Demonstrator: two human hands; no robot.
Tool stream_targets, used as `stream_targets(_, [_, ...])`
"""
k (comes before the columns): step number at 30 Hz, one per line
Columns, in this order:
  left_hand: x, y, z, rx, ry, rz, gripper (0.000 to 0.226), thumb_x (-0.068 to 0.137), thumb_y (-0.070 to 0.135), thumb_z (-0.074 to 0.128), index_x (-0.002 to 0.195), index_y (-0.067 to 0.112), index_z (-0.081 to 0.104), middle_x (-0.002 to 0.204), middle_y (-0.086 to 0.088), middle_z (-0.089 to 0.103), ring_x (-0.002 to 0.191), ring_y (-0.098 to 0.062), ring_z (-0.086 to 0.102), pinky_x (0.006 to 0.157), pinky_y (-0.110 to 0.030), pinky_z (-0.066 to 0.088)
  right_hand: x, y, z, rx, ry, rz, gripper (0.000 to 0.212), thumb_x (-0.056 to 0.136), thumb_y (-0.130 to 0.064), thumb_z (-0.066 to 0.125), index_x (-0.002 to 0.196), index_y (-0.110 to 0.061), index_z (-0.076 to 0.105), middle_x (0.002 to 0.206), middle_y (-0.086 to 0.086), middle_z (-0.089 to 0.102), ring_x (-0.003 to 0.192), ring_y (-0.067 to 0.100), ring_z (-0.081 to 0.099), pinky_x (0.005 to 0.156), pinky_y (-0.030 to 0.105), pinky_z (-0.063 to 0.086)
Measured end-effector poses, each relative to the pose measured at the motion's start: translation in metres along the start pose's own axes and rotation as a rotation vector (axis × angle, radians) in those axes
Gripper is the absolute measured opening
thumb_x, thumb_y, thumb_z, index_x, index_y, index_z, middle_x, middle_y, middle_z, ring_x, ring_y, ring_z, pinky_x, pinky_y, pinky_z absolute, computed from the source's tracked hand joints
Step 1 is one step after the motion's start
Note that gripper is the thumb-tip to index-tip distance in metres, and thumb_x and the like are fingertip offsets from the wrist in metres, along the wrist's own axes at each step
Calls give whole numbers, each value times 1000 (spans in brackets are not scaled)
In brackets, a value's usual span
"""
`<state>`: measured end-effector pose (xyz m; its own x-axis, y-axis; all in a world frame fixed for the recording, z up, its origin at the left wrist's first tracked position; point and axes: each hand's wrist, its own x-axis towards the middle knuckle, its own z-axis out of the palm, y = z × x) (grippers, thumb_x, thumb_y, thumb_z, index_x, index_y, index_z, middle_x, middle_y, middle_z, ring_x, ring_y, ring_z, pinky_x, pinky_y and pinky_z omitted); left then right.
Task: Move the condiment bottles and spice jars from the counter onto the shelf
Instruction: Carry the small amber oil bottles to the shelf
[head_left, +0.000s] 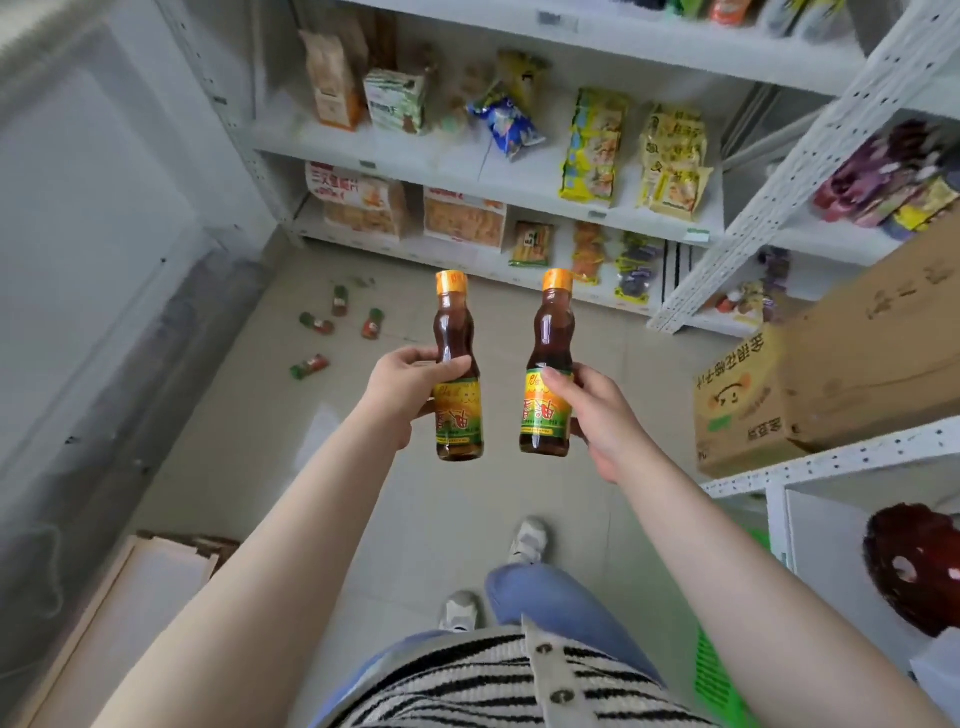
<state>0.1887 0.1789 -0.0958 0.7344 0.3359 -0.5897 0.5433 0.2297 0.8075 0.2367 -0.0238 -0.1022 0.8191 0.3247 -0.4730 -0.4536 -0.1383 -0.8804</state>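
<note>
I hold two matching brown oil bottles upright in front of me, each with an orange cap and a yellow-green label. My left hand (402, 397) grips the left bottle (456, 332) around its middle. My right hand (597, 410) grips the right bottle (550, 332) at its label. Both hang above the tiled floor, short of the white shelf (467, 161). Several small spice jars (371, 323) with green caps lie scattered on the floor to the left, near the shelf's foot.
The white shelf ahead carries snack bags and boxes on its levels. A second white rack (779, 176) stands at the right with a cardboard box (872, 358) on it. A green basket (719, 670) sits low right. Flat cardboard (130, 597) lies at lower left.
</note>
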Motion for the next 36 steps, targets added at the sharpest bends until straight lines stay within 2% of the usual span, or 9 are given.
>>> stream_targets(8, [88,55,-12,-96,120,8,41,77,19,78,111,6,61,94,-9,72,81,-21,70,69,-30,55,119,-52,20,-102,-154,-7,27,92,-25,60,115,-12,60,101,4,67,92,18,64,81,33,50])
stream_targets(14, [150,116,-10,-182,182,20,39,78,18,78,112,6,62,94,-7,71,77,-18,70,65,-28,53,207,-114,20,-158,-209,-34,35,91,-27,61,121,-12,57,109,5,67,99,19,64,78,31,50])
stream_targets(17, [177,138,-14,-211,207,18,41,77,19,78,112,6,62,96,-9,72,78,-20,70,66,-28,54,242,-141,26,-160,-225,-46,32,91,-27,61,120,-15,58,108,3,66,98,17,63,77,30,49])
stream_targets(21, [213,169,-24,-232,218,37,38,76,17,79,110,6,63,89,-8,71,70,-19,68,65,-27,55,284,-170,42,-144,-243,-56,17,92,-23,59,108,-18,60,98,2,66,86,13,63,71,27,49])
stream_targets(27, [283,232,-54,-251,150,94,27,76,15,79,99,10,66,89,-8,71,67,-16,68,58,-25,53,357,-209,78,-147,-243,-89,13,91,-25,60,104,-23,62,101,0,68,93,14,64,77,29,50])
stream_targets(30, [323,272,-77,-228,111,120,27,75,16,79,98,10,67,94,-10,72,76,-20,69,65,-29,56,395,-235,103,-140,-221,-113,26,90,-28,60,116,-21,59,107,-1,68,99,14,64,78,29,50])
stream_targets(34, [372,326,-109,-235,85,116,25,72,14,81,93,12,66,98,-13,72,87,-29,70,81,-41,57,437,-275,135,-116,-189,-127,13,91,-27,60,104,-25,60,104,0,69,96,14,65,75,28,49])
stream_targets(36, [394,351,-122,-205,65,114,26,72,14,81,94,12,66,95,-11,73,84,-27,70,79,-40,57,456,-295,149,-85,-161,-142,11,91,-25,59,102,-23,61,101,0,69,93,14,65,74,27,50])
